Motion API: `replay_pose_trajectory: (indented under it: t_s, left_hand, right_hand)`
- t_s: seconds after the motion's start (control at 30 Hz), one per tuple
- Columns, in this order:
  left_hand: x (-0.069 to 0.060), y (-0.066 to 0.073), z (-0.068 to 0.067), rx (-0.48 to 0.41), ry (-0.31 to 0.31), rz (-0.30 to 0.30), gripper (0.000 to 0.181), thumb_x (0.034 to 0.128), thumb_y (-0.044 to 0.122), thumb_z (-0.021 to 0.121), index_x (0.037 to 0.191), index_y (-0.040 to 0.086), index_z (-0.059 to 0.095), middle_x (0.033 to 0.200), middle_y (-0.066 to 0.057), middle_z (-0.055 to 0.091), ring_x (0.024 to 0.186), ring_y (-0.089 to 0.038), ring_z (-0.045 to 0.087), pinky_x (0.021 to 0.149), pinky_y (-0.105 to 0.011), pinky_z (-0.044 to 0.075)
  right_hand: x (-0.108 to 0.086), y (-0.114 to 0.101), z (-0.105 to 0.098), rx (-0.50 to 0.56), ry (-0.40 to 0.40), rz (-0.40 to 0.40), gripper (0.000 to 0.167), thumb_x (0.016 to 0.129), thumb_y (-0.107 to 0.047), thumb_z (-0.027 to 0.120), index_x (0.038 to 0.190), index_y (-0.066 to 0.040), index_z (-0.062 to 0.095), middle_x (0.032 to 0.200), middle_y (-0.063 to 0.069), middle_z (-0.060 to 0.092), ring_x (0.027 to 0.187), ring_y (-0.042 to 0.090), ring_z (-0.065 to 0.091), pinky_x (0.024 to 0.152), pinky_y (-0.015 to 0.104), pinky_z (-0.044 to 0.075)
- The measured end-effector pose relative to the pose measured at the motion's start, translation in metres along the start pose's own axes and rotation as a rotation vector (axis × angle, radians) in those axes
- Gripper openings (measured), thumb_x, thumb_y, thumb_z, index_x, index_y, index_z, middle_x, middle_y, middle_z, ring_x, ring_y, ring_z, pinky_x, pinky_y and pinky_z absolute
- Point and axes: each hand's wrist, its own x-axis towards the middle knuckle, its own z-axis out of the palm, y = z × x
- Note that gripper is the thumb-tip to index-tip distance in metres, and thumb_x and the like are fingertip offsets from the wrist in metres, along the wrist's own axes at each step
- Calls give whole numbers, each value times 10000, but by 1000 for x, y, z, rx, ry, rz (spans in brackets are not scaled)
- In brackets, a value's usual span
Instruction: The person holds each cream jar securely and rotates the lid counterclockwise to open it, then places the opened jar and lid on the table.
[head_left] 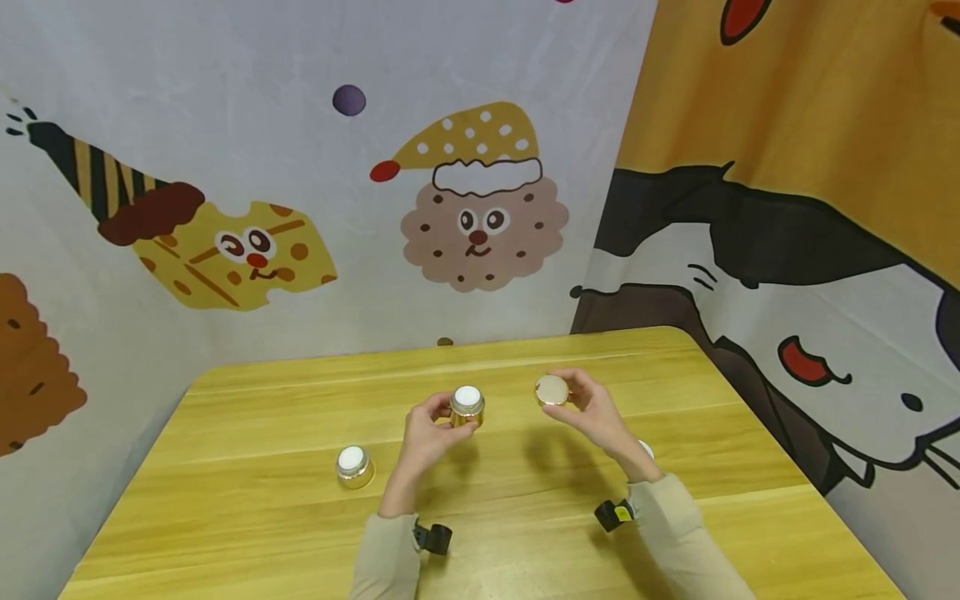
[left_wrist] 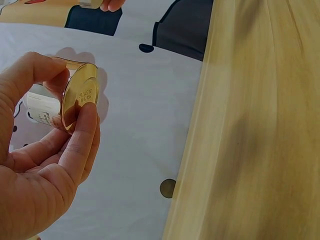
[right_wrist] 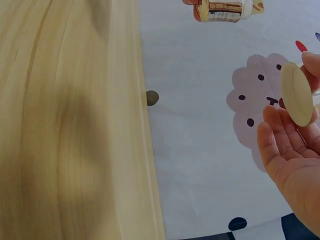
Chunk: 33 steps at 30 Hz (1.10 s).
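Note:
My left hand grips a small gold cosmetic jar above the table, its white top facing up and no outer lid on it. In the left wrist view, printed characters show on the gold base of the jar, between thumb and fingers. To the right, my right hand pinches a round gold lid by its rim, apart from the jar. The flat face of the lid shows in the right wrist view. A second gold jar with a white top stands on the table, left of my left hand.
The wooden table reaches back to a cartoon-printed cloth. A small white thing lies partly hidden behind the right forearm. Each wrist wears a black camera, such as the left wrist camera.

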Motion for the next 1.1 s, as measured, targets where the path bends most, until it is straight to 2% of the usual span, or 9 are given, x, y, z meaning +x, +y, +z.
replay_pose_trajectory:
  t_s: [0.07, 0.2, 0.4, 0.5, 0.67, 0.83, 0.97, 1.1]
  left_hand:
    - [0, 0, 0, 5, -3, -4, 423, 685, -56, 755, 1079, -98, 608, 969, -171, 615, 830, -188, 537, 713, -257, 528]
    - [-2, 5, -1, 9, -10, -7, 425, 690, -71, 748, 1086, -115, 598, 977, -185, 615, 842, -211, 544, 708, -253, 524]
    - [-10, 31, -4, 17, -11, 3, 393, 689, -103, 719, 1056, -156, 588, 951, -225, 609, 839, -269, 548, 699, -255, 525]
    - [-12, 36, -5, 16, -9, -7, 388, 696, -101, 715, 1059, -156, 588, 959, -227, 609, 851, -277, 547, 713, -273, 526]
    - [-12, 35, -7, 23, -10, -8, 397, 703, -81, 717, 1074, -146, 590, 961, -216, 614, 855, -289, 549, 699, -263, 519]
    - [-11, 34, -8, 26, -9, -15, 402, 704, -76, 720, 1078, -143, 591, 958, -212, 616, 859, -304, 549, 689, -241, 511]
    - [-11, 33, -8, 23, -6, -26, 402, 698, -80, 723, 1072, -145, 592, 953, -208, 613, 857, -303, 543, 688, -246, 510]
    - [-7, 20, -8, 15, 2, -27, 414, 691, -72, 737, 1074, -136, 595, 949, -193, 614, 850, -272, 538, 676, -235, 505]
  right_hand:
    - [-1, 1, -1, -2, 22, 13, 406, 786, 104, 671, 1140, 130, 476, 1086, 210, 592, 953, 89, 572, 796, 202, 468]
    - [-4, 3, -4, -16, 47, 8, 385, 759, 138, 674, 1069, 146, 447, 1074, 259, 564, 926, 69, 567, 787, 188, 468]
    - [-7, 6, -9, -66, 58, -4, 367, 735, 149, 690, 1008, 124, 445, 1075, 323, 547, 920, 109, 576, 754, 216, 475]
    - [-8, 6, -10, -104, 71, 11, 369, 731, 141, 704, 999, 101, 454, 1057, 308, 565, 913, 111, 587, 745, 223, 480]
    - [-10, -4, -11, -192, 71, 21, 360, 728, 139, 709, 1008, 86, 488, 991, 262, 600, 856, 94, 592, 712, 220, 482]
    - [-11, -18, -10, -275, 65, 33, 387, 713, 124, 725, 1039, 129, 515, 970, 251, 614, 821, 200, 594, 713, 233, 495]
    - [-13, -20, -10, -329, 65, 30, 430, 692, 129, 742, 1077, 124, 549, 914, 235, 593, 757, 205, 577, 730, 221, 504]
    - [-14, -18, -11, -357, 69, 3, 462, 681, 133, 748, 1109, 110, 579, 947, 249, 585, 800, 227, 580, 742, 241, 519]
